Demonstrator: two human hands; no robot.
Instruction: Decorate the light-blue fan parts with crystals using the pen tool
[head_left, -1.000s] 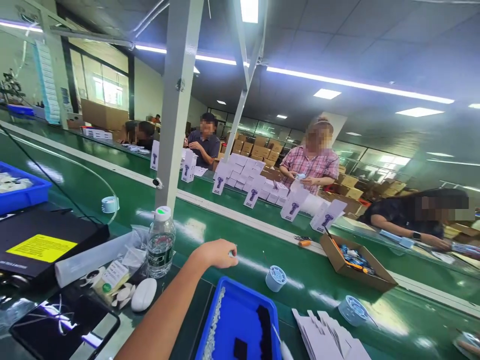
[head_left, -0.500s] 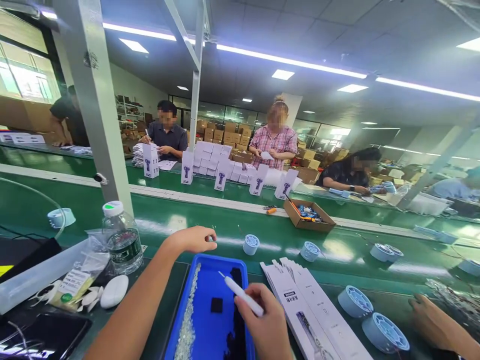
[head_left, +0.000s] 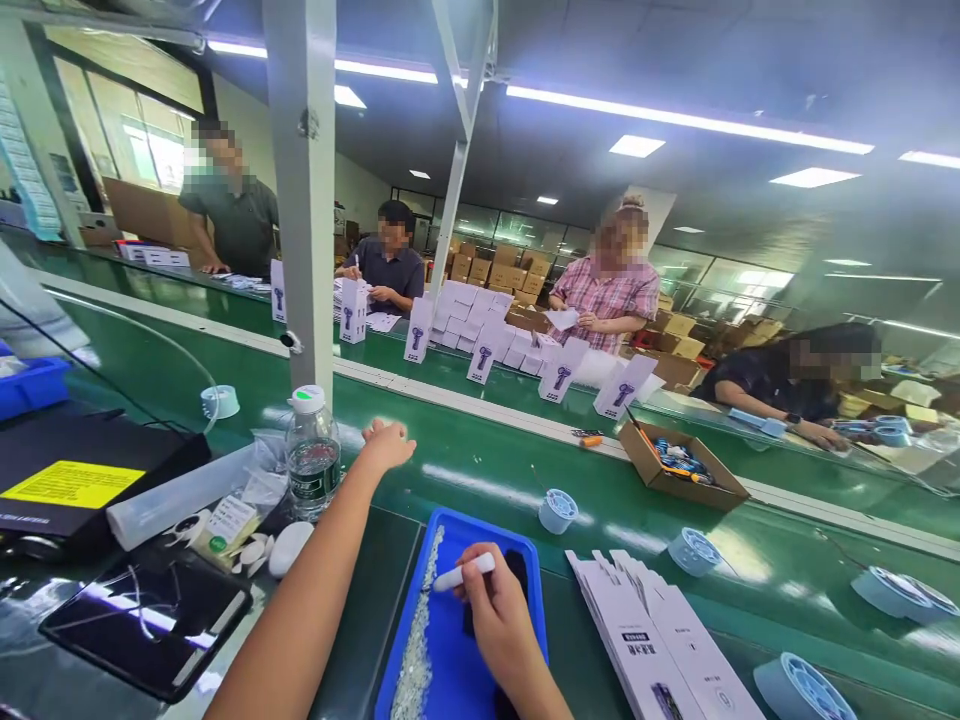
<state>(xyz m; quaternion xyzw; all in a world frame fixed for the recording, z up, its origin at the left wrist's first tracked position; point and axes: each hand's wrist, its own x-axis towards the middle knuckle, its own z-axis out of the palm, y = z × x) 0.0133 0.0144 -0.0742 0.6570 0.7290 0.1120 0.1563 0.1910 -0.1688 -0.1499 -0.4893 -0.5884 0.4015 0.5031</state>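
The white pen-like tool lies nearly level above the blue tray, its long axis running left to right with a slight upward tilt toward the right; its rounded left end points toward the strip of small pale beads along the tray's left wall. The right hand pinches the tool's right half, fingers curled snugly around it over the tray's far end, above a dark patch on the tray floor.

The left hand reaches past the tray's far left corner onto the green conveyor belt, fingers bent inward; whether anything sits between them cannot be told.

Just left of that arm stand a water bottle and a white oval case, with a dark tablet near the bench's near edge. To the tray's right lies a fanned stack of flat white cartons. Light blue spools sit on the belt beyond the tray, and an open cardboard box rests toward the belt's far edge. Other people work at the far side.
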